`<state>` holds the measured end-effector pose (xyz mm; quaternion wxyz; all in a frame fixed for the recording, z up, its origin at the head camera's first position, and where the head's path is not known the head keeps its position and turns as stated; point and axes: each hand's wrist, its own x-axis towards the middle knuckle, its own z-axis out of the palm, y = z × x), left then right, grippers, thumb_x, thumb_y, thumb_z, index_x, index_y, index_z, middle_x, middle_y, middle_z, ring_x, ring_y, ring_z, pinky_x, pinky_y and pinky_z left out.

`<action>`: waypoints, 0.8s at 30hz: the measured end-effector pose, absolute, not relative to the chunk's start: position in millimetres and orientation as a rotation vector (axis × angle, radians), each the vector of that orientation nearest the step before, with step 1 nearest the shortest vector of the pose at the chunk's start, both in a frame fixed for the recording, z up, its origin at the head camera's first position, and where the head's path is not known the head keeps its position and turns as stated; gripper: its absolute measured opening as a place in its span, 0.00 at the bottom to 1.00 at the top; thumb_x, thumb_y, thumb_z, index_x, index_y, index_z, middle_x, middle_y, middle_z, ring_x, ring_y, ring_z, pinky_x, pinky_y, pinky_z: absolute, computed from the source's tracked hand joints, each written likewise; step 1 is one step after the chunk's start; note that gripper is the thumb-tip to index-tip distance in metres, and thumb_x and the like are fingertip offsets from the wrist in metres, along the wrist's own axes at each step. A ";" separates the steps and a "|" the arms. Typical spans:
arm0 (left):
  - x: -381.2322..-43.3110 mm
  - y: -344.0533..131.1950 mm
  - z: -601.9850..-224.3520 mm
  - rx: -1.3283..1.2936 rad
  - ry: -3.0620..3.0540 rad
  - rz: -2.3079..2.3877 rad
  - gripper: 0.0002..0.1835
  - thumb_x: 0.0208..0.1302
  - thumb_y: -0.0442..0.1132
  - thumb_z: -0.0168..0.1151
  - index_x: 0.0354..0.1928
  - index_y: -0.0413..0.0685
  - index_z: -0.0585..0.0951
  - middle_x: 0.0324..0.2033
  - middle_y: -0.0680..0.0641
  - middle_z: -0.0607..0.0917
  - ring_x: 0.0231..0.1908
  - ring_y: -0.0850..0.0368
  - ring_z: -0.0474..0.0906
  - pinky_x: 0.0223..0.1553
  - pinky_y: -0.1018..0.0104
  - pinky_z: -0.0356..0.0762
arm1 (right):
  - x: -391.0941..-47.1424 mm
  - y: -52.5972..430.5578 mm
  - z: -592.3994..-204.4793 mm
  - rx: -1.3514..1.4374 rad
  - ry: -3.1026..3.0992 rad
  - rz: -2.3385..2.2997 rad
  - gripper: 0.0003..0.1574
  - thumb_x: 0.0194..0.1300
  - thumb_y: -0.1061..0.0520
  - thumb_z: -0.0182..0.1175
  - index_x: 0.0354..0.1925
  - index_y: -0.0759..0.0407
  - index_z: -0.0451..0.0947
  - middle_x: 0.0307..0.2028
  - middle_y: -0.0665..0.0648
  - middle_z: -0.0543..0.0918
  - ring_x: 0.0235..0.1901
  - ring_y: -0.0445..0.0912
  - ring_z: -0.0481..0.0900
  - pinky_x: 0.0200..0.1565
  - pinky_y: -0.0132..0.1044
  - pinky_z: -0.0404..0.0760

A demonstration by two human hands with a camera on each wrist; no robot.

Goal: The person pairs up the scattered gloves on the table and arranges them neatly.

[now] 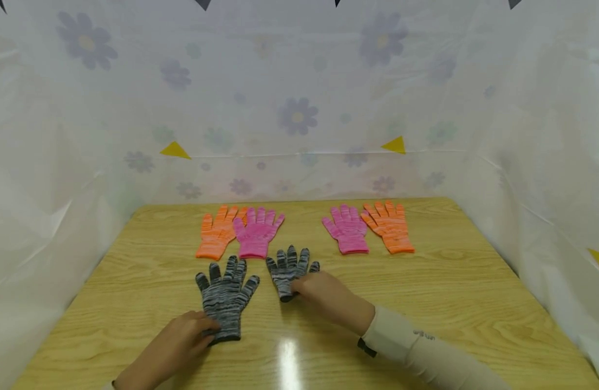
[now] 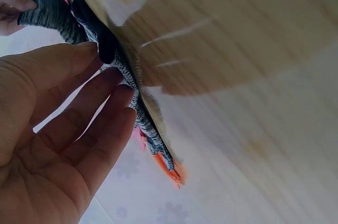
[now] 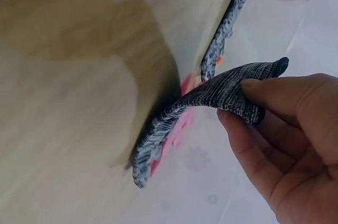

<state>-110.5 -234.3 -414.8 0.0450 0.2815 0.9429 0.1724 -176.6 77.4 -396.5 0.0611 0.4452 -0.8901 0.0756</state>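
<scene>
My right hand [image 1: 324, 295] pinches the cuff of a grey-and-black knitted glove [image 1: 283, 271] between thumb and fingers. In the right wrist view, that glove's cuff [image 3: 237, 89] is lifted and bent, while its finger end hangs low at the table. My left hand [image 1: 182, 330] is at the cuff of a second grey-and-black glove [image 1: 223, 303], which lies spread with fingers pointing away. The left wrist view has the thumb and fingertips around the corner of its dark cuff [image 2: 108, 49].
Behind, on the wooden table [image 1: 426, 303], lie an orange glove [image 1: 216, 235] and a pink glove [image 1: 256, 233], overlapping. Another pink glove [image 1: 348, 233] and orange glove [image 1: 392, 230] overlap farther right. Flower-patterned sheeting [image 1: 299, 81] encloses the table's back and sides.
</scene>
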 end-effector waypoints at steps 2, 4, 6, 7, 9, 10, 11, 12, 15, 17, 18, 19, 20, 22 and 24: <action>-110.7 -234.0 -414.7 0.855 2.874 0.526 0.06 0.54 0.35 0.70 0.35 0.48 0.86 0.30 0.58 0.83 0.32 0.61 0.79 0.33 0.64 0.80 | -173.9 75.7 -399.9 1.373 -2.691 0.229 0.04 0.62 0.62 0.62 0.33 0.53 0.82 0.28 0.47 0.85 0.28 0.38 0.81 0.31 0.26 0.78; -110.6 -233.9 -414.7 0.856 2.871 0.525 0.06 0.54 0.35 0.70 0.35 0.48 0.86 0.30 0.58 0.83 0.32 0.61 0.79 0.32 0.65 0.80 | -171.4 74.1 -402.8 1.394 -2.693 0.253 0.05 0.62 0.62 0.61 0.30 0.53 0.81 0.26 0.46 0.83 0.26 0.37 0.80 0.29 0.25 0.77; -110.2 -233.7 -414.6 0.847 2.878 0.519 0.06 0.54 0.35 0.70 0.35 0.48 0.86 0.30 0.58 0.82 0.32 0.61 0.79 0.32 0.65 0.79 | -169.3 72.6 -405.3 1.410 -2.689 0.282 0.07 0.61 0.63 0.61 0.28 0.52 0.80 0.24 0.44 0.81 0.24 0.35 0.77 0.28 0.24 0.75; -109.7 -233.6 -414.5 0.842 2.882 0.516 0.06 0.54 0.35 0.70 0.35 0.48 0.86 0.30 0.58 0.82 0.32 0.61 0.79 0.32 0.65 0.79 | -168.1 72.0 -406.1 1.417 -2.687 0.296 0.08 0.60 0.64 0.61 0.26 0.52 0.80 0.23 0.43 0.80 0.23 0.35 0.76 0.27 0.23 0.75; -109.2 -233.6 -414.5 0.840 2.890 0.513 0.06 0.54 0.35 0.70 0.35 0.48 0.86 0.30 0.59 0.82 0.33 0.62 0.79 0.33 0.65 0.79 | -166.4 70.5 -407.4 1.432 -2.692 0.316 0.10 0.59 0.65 0.60 0.25 0.52 0.78 0.21 0.43 0.77 0.22 0.34 0.73 0.26 0.23 0.73; -109.4 -233.8 -415.3 0.846 2.890 0.513 0.06 0.54 0.35 0.70 0.35 0.48 0.86 0.30 0.58 0.82 0.32 0.61 0.78 0.33 0.65 0.79 | -165.6 69.9 -408.2 1.441 -2.696 0.314 0.10 0.58 0.65 0.60 0.24 0.52 0.78 0.21 0.43 0.76 0.22 0.34 0.73 0.26 0.24 0.73; -109.4 -234.0 -415.8 0.847 2.892 0.511 0.06 0.54 0.35 0.70 0.35 0.48 0.86 0.30 0.59 0.82 0.32 0.62 0.78 0.33 0.65 0.79 | -164.9 69.3 -409.0 1.449 -2.702 0.303 0.10 0.59 0.65 0.59 0.24 0.52 0.78 0.21 0.43 0.76 0.22 0.34 0.73 0.26 0.24 0.73; -109.6 -234.3 -416.5 0.855 2.891 0.511 0.06 0.54 0.36 0.70 0.35 0.49 0.86 0.30 0.59 0.82 0.32 0.61 0.78 0.32 0.65 0.79 | -164.0 68.9 -409.6 1.460 -2.710 0.285 0.10 0.60 0.65 0.59 0.25 0.52 0.78 0.22 0.43 0.76 0.23 0.34 0.74 0.27 0.25 0.74; -109.8 -234.8 -417.8 0.869 2.887 0.513 0.06 0.54 0.36 0.70 0.36 0.49 0.86 0.30 0.59 0.82 0.32 0.61 0.78 0.32 0.65 0.79 | -161.2 68.4 -410.0 1.490 -2.740 0.235 0.08 0.62 0.63 0.59 0.29 0.52 0.79 0.24 0.44 0.78 0.25 0.35 0.76 0.28 0.26 0.75; -110.3 -235.2 -418.7 0.874 2.887 0.509 0.07 0.54 0.36 0.70 0.36 0.49 0.86 0.30 0.59 0.82 0.32 0.61 0.78 0.32 0.65 0.79 | -159.1 68.6 -408.9 1.501 -2.764 0.209 0.06 0.63 0.61 0.60 0.30 0.51 0.79 0.25 0.43 0.78 0.26 0.35 0.76 0.28 0.26 0.75; -110.1 -235.3 -418.9 0.876 2.889 0.507 0.07 0.54 0.36 0.71 0.36 0.49 0.86 0.30 0.59 0.81 0.32 0.61 0.78 0.32 0.65 0.78 | -157.9 68.9 -407.7 1.505 -2.780 0.206 0.05 0.63 0.60 0.61 0.30 0.51 0.79 0.25 0.43 0.78 0.25 0.35 0.76 0.28 0.27 0.75; -110.1 -235.5 -419.3 0.878 2.888 0.507 0.07 0.53 0.36 0.71 0.36 0.49 0.86 0.30 0.59 0.81 0.32 0.62 0.77 0.31 0.66 0.78 | -157.2 69.2 -406.1 1.508 -2.794 0.205 0.05 0.63 0.59 0.61 0.29 0.51 0.79 0.24 0.43 0.78 0.24 0.35 0.76 0.27 0.27 0.75; -109.8 -235.6 -419.6 0.880 2.889 0.508 0.08 0.53 0.36 0.71 0.37 0.49 0.86 0.30 0.59 0.80 0.32 0.63 0.77 0.31 0.66 0.78 | -156.4 69.6 -404.2 1.511 -2.809 0.200 0.05 0.63 0.58 0.61 0.29 0.50 0.79 0.24 0.43 0.78 0.24 0.34 0.75 0.28 0.26 0.75; -109.4 -235.7 -420.0 0.896 2.894 0.508 0.08 0.53 0.36 0.71 0.37 0.48 0.86 0.30 0.59 0.79 0.31 0.64 0.75 0.30 0.66 0.77 | -155.5 70.8 -400.5 1.531 -2.829 0.165 0.05 0.63 0.56 0.62 0.30 0.50 0.80 0.25 0.42 0.79 0.26 0.34 0.76 0.30 0.26 0.76; -108.6 -235.5 -420.0 0.900 2.902 0.512 0.08 0.53 0.36 0.71 0.36 0.48 0.86 0.30 0.60 0.78 0.30 0.65 0.73 0.30 0.67 0.76 | -154.7 72.2 -396.9 1.564 -2.828 0.113 0.05 0.65 0.55 0.61 0.32 0.50 0.82 0.28 0.43 0.81 0.29 0.35 0.77 0.33 0.26 0.77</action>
